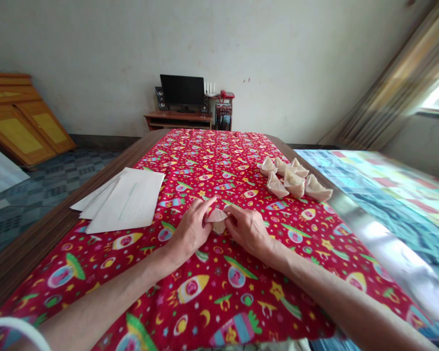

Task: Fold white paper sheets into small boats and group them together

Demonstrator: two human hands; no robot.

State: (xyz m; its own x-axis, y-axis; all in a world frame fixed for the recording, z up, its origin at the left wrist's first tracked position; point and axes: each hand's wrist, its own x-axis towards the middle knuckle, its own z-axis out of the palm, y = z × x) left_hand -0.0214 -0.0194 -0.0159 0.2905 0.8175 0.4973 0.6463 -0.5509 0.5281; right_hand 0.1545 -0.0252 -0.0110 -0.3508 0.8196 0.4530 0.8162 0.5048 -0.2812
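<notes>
A small folded piece of paper (218,216), off-white and pointed at the top, is between my two hands over the middle of the table. My left hand (191,228) grips its left side, with the index finger stretched out beyond it. On the other side, my right hand (249,230) pinches the right edge, fingers curled in. To the left lies a fanned stack of white paper sheets (133,200). Several boat-shaped folded papers (294,181) sit in a group at the right, some nested in one another.
A red patterned cloth (190,287) covers most of the brown table (32,243). Close by on the right is a bed (380,195). Against the far wall stand a monitor (183,90) and a red telephone (225,94); a wooden cabinet (25,112) is at the left.
</notes>
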